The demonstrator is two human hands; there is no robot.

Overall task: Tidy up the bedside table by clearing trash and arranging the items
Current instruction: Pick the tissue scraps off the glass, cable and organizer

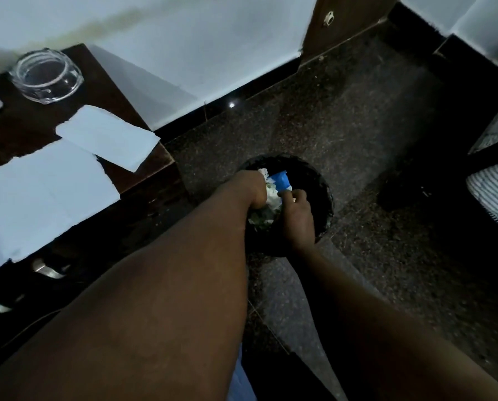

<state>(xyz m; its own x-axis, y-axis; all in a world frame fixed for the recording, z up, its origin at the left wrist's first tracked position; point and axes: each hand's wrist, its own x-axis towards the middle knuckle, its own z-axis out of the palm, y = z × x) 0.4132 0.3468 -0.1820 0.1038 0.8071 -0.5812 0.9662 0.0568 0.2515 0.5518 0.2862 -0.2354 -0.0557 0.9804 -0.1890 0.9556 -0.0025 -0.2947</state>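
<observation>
At the black bin (pixel 326 198), the crumpled trash (pixel 272 195) shows white and blue.

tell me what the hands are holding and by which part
A crumpled white-and-blue trash wad, left hand gripping its left side, right hand its right, over the black bin.

Crumpled white-and-blue trash (pixel 273 192) in black bin (pixel 324 195). Torn paper sheets (pixel 108 137) flat on bedside table (pixel 24 131), nine o'clock; glass ashtray (pixel 46 76), ten o'clock.
</observation>
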